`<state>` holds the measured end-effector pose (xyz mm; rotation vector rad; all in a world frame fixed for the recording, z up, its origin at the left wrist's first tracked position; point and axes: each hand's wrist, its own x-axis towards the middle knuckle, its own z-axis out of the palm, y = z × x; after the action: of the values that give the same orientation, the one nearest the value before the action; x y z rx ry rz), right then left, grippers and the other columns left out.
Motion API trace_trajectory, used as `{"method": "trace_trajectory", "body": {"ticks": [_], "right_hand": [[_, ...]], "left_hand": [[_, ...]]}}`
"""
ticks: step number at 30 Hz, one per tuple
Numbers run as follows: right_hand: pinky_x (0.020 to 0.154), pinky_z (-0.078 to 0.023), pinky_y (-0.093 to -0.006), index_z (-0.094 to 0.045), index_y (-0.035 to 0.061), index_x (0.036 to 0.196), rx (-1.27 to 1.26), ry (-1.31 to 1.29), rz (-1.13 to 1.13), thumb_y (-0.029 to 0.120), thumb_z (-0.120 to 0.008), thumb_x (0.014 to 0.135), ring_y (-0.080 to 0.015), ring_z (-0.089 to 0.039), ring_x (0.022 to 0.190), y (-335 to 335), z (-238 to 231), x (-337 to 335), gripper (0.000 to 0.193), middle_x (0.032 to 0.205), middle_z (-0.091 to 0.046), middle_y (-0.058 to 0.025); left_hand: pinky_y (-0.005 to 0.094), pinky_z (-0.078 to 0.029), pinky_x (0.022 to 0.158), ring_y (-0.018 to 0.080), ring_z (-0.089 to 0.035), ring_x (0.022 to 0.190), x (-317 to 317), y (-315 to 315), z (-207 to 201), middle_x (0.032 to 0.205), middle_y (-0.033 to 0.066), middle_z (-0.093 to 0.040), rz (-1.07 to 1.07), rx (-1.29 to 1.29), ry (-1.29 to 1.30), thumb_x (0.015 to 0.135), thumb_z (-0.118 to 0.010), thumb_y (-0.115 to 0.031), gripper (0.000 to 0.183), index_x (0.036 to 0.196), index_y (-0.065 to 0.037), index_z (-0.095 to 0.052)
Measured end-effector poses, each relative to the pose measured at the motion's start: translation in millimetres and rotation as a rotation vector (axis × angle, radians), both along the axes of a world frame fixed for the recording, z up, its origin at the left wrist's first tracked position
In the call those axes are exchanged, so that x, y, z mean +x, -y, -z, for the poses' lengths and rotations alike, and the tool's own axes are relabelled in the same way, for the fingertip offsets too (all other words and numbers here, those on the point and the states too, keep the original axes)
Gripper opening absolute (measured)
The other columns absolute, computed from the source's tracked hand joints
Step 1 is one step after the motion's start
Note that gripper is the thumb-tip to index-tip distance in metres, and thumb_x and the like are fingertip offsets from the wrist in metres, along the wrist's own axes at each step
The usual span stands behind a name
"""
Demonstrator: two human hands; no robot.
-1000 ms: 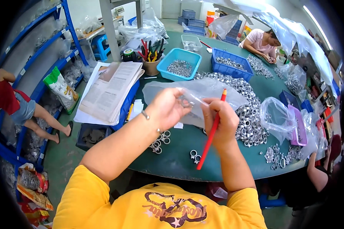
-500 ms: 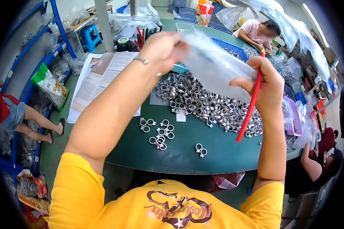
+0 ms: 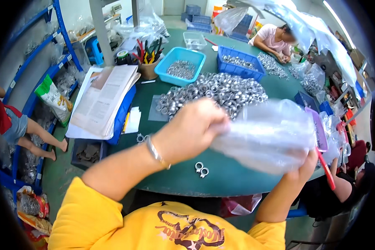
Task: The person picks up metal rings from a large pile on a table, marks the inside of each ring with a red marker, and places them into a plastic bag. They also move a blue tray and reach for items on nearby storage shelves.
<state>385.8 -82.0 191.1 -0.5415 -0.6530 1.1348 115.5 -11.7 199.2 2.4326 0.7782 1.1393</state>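
Note:
A clear plastic bag is stretched between my two hands above the green table. My left hand, with a metal bangle at the wrist, pinches the bag's left end. My right hand grips its right end, fingers partly hidden by the plastic. A long thin red rod sticks out from that same hand toward the lower right. Beyond the bag lies a large heap of metal ring clamps. Two loose ring clamps rest near the front edge; a few others show beside my left wrist.
Behind the heap stand a turquoise tray and a blue crate, both holding small metal parts. Papers and a pot of pliers are at the left. A co-worker sits across the table; others are at both sides.
Both hands have come down and nearer to me, bringing the bag in front of the heap. The red rod swung to the right. My view shifted, uncovering the turquoise tray.

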Motion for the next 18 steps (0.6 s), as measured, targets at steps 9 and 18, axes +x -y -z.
{"method": "trace_trajectory", "body": {"ticks": [9, 18], "right_hand": [[0.055, -0.041, -0.0240, -0.038, 0.0083, 0.074, -0.075, 0.136, -0.264, 0.005, -0.068, 0.060, -0.0137, -0.050, 0.061, 48.8, 100.6, -5.5, 0.033, 0.069, -0.052, -0.0054], [0.084, -0.043, -0.0392, -0.047, 0.0052, 0.104, 0.055, -0.214, 0.074, 0.014, -0.049, 0.085, -0.0233, -0.052, 0.099, 54.1, 113.2, 9.8, 0.022, 0.102, -0.053, -0.0103]], "left_hand": [[0.0262, -0.044, 0.051, 0.0148, -0.052, 0.059, 45.5, 19.4, 61.4, 0.067, 0.0044, -0.052, 0.516, -1.764, 1.369, 0.091, -0.037, -0.019, 0.023, 0.094, -0.001, -0.052], [0.0281, -0.045, 0.068, 0.0160, -0.052, 0.082, 37.4, 36.8, 44.4, 0.099, 0.0087, -0.052, 0.587, -1.019, 0.206, 0.075, -0.065, -0.012, 0.054, 0.120, -0.004, -0.037]]}}
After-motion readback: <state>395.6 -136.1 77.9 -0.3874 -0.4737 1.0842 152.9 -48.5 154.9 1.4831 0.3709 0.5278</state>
